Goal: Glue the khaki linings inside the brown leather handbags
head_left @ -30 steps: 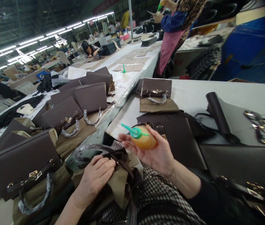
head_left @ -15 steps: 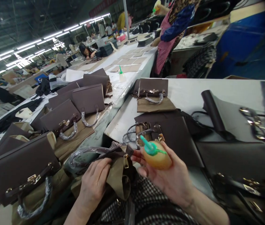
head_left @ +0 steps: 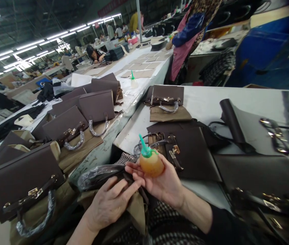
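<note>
My right hand (head_left: 163, 182) holds a small amber glue bottle (head_left: 151, 164) with a green nozzle pointing up and left. My left hand (head_left: 111, 202) presses flat on a brown handbag in my lap (head_left: 124, 190), fingers spread over its tan dust cloth and dark strap. That bag's handle, wrapped in clear plastic (head_left: 97, 173), lies just left of my fingers. The two hands almost touch at the fingertips.
A row of brown handbags (head_left: 97, 105) with wrapped handles lies on the long table at left. More bags and leather panels (head_left: 185, 149) cover the white table (head_left: 210, 98) ahead. Another glue bottle (head_left: 133, 81) stands further back. A person in a pink apron (head_left: 185, 44) works beyond.
My right hand turned the glue bottle upright and drew it closer to my left hand. My left hand slid right over the bag, its fingers spreading flat.
</note>
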